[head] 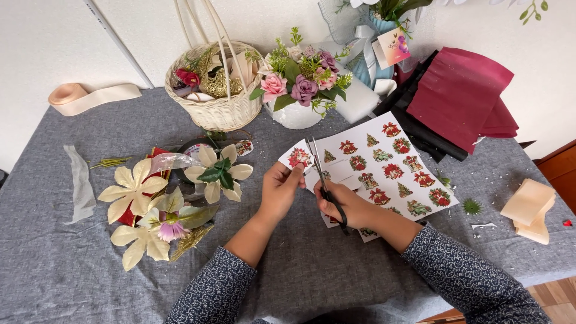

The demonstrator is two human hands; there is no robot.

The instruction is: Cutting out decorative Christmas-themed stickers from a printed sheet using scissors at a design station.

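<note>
My left hand (279,191) pinches the near-left corner of a white sheet (384,165) printed with small red and green festive pictures, lifting it off the grey cloth. My right hand (348,205) grips black-handled scissors (324,180), whose open blades point up and away along the sheet's left edge. A strip with a red picture (298,157) sits just left of the blades, above my left thumb. Both sleeves are dark with a small pattern.
Cream fabric flowers (150,204) lie at the left with a tape roll. A wicker basket (219,105) and a white pot of pink and purple roses (297,90) stand behind. Maroon paper (462,96) is back right, beige ribbon (531,207) right.
</note>
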